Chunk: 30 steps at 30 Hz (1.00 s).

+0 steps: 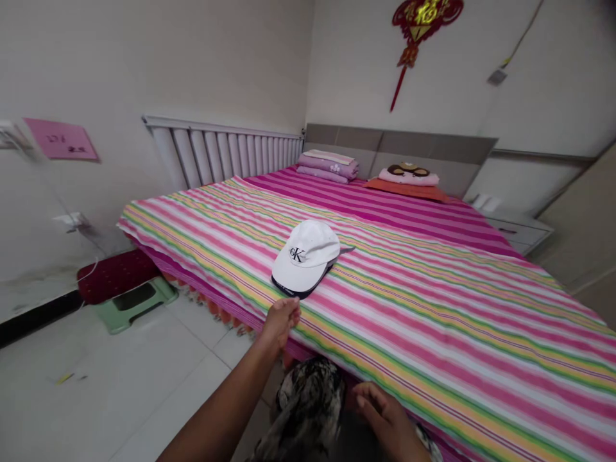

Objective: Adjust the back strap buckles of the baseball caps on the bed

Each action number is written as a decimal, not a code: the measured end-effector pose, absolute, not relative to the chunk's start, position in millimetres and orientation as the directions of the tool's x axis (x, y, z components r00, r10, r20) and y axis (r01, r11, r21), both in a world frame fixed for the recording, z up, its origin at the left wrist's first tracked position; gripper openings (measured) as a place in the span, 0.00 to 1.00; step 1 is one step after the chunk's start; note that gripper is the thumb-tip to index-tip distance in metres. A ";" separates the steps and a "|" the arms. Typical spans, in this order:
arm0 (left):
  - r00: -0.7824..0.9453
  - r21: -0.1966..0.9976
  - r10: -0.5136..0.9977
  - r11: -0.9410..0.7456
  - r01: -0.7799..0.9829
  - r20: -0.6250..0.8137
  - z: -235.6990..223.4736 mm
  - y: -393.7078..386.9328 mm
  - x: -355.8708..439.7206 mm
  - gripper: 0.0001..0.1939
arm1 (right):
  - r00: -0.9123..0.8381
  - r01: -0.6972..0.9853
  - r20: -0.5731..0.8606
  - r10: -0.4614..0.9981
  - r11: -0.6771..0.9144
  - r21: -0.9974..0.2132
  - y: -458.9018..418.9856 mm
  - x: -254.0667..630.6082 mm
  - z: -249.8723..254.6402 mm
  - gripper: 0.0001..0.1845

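Cap [315, 240] on striped bedspread [433, 308]; left hand [282, 321] at brim [292, 273], grip unclear; right hand [387, 416] half-open; headboard [423, 151] beyond

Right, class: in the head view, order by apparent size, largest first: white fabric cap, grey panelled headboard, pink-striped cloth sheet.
1. Pink-striped cloth sheet
2. Grey panelled headboard
3. White fabric cap

Left arm [226, 398] extended forward, left hand [280, 321] with fingers bent; right hand [389, 416] held lower, fingers loosely curled
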<state>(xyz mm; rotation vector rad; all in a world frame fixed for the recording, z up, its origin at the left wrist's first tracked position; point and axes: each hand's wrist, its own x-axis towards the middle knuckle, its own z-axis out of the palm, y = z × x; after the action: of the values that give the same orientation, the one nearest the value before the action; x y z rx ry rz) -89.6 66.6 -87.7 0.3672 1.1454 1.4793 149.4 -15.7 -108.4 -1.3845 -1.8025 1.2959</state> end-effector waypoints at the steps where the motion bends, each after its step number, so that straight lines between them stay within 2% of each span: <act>1: -0.329 0.783 0.860 0.120 -0.610 -0.389 -85.7 71.5 -95.6 0.10 | -0.346 0.432 -0.152 0.926 0.014 -0.902 -15.8 150.1 -111.2 0.16; 6: -0.439 0.703 0.753 0.044 -0.710 -0.490 -78.5 92.9 -119.2 0.04 | -0.360 0.414 -0.204 0.910 -0.040 -0.909 -18.9 154.8 -129.8 0.18; 12: -0.403 0.642 0.698 0.106 -0.759 -0.592 -71.4 104.6 -129.4 0.04 | -0.339 0.382 -0.236 0.911 -0.096 -0.919 -21.8 158.1 -142.4 0.18; 18: -0.375 0.614 0.712 0.101 -0.783 -0.594 -62.9 112.8 -131.1 0.06 | -0.325 0.350 -0.247 0.913 -0.126 -0.928 -23.5 158.8 -142.4 0.17; 25: -0.275 0.573 0.850 0.039 -0.818 -0.450 -32.3 124.1 -124.5 0.07 | -0.303 0.261 -0.296 0.906 -0.220 -0.940 -26.2 159.5 -145.9 0.18; 30: -0.198 0.493 0.965 -0.088 -0.866 -0.175 -14.7 124.7 -112.7 0.15 | -0.293 0.209 -0.318 0.902 -0.264 -0.942 -27.1 159.9 -153.2 0.20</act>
<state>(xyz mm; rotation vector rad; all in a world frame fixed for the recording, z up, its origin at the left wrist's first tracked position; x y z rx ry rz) -112.7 124.7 -14.7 0.2236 0.5822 1.6770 159.9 -27.1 -153.2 -1.3888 -1.4257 1.6062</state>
